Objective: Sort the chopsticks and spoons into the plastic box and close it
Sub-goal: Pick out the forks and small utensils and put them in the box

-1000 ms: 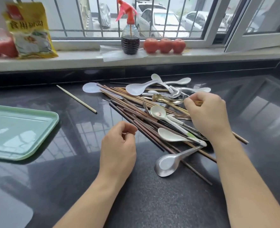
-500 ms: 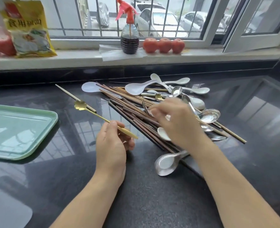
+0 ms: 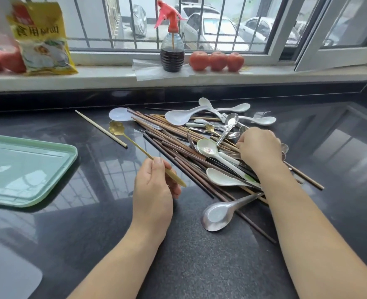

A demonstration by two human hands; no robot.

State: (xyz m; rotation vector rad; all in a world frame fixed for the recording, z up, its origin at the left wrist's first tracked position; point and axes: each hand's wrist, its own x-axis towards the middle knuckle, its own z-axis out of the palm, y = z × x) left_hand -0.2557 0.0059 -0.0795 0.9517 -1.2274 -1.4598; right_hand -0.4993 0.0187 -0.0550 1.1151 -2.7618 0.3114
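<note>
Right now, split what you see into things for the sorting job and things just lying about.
For the job:
- gold spoon, held in the left hand
- chopsticks
- white spoons
- steel ladle
- right hand, reaching into the pile

Lying about:
- green tray
- spray bottle
- tomatoes
- yellow packet

Only writing anywhere is on the yellow packet (image 3: 42, 39) up on the windowsill (image 3: 113, 78): a row of big dark Chinese characters, looks mirrored, can't actually read them. Red logo patch above's too blurry.
</note>
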